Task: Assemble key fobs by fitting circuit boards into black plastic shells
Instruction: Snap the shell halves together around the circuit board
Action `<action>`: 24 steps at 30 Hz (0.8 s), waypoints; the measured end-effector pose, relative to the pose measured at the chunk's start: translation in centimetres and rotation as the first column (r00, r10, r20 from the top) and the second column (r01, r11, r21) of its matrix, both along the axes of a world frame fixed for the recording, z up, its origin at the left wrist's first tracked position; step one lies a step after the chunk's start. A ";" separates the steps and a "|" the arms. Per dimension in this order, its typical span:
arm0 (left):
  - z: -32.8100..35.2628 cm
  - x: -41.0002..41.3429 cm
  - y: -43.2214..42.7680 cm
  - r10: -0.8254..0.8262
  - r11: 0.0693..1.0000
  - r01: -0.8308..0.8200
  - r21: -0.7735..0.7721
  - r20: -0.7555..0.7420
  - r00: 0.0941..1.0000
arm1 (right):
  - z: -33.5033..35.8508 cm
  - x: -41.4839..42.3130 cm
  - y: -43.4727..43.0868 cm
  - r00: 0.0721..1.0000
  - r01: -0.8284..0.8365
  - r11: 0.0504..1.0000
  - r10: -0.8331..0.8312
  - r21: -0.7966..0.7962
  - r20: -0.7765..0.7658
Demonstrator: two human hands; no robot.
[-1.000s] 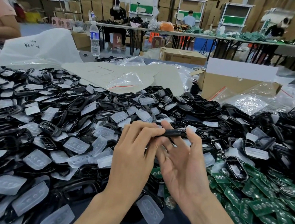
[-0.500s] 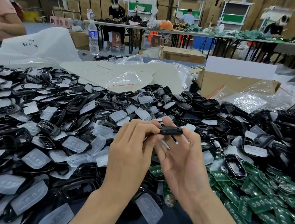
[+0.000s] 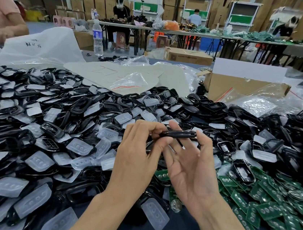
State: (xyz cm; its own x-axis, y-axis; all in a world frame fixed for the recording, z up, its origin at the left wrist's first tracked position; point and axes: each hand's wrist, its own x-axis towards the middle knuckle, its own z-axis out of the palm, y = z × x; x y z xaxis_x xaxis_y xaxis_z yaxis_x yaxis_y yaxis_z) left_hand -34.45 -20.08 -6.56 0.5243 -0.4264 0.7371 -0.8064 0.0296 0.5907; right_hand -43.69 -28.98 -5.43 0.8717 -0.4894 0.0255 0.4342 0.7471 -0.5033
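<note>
Both of my hands hold one black key fob shell [image 3: 179, 133] edge-on above the table's middle. My left hand [image 3: 139, 151] pinches its left end with curled fingertips. My right hand [image 3: 190, 162], palm up, grips its right part between thumb and fingers. Whether a circuit board sits inside the shell is hidden. Green circuit boards [image 3: 269, 204] lie heaped at the lower right. Loose black shells [image 3: 82, 105] and translucent button pads [image 3: 79, 146] cover the left and middle of the table.
A cardboard box [image 3: 244, 87] and clear plastic bags [image 3: 257, 106] stand at the back right. A white bag [image 3: 41, 49] and a water bottle [image 3: 98, 37] are at the back left. A person's arm [image 3: 5, 16] shows at far left; other workers sit behind.
Both hands have kept hold of the shell and shifted only slightly. My view has dipped a little, so the scene sits marginally higher in frame.
</note>
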 end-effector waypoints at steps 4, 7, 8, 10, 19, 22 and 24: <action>0.1 0.0 -0.1 0.008 1.000 -0.009 0.006 0.047 0.999 | -0.2 0.0 -0.1 1.000 -0.014 0.999 0.014 0.035 0.001; 0.1 -0.1 -0.1 0.003 1.000 -0.003 -0.006 0.052 0.999 | -0.2 0.0 -0.1 1.000 -0.023 0.999 0.022 0.041 0.014; 0.1 -0.1 -0.1 0.001 1.000 -0.001 -0.012 0.053 0.999 | -0.2 0.0 -0.2 0.999 -0.026 0.999 0.025 0.043 0.022; 0.1 -0.1 0.0 -0.002 1.000 0.003 -0.014 0.058 0.998 | -0.3 0.0 -0.2 0.999 -0.029 0.999 0.028 0.041 0.028; 0.0 0.1 -0.1 0.005 1.000 -0.005 -0.008 0.097 0.995 | -0.3 0.0 -0.2 0.998 -0.034 0.999 0.031 0.040 0.053; -0.1 0.2 -0.1 0.017 1.000 -0.017 -0.006 0.130 0.991 | -0.3 0.0 -0.2 0.998 -0.036 0.999 0.034 0.023 0.058; -0.2 0.3 -0.1 0.040 0.999 -0.040 -0.002 0.172 0.984 | -0.2 0.0 -0.1 0.999 -0.025 1.000 0.025 -0.005 0.038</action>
State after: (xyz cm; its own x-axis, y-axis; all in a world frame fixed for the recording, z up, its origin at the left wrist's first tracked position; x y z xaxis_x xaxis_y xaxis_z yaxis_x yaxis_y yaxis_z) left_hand -34.13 -20.17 -6.75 0.4063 -0.4086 0.8173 -0.8964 -0.0051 0.4432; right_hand -43.69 -29.05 -5.67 0.8821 -0.4671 0.0607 0.4339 0.7558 -0.4904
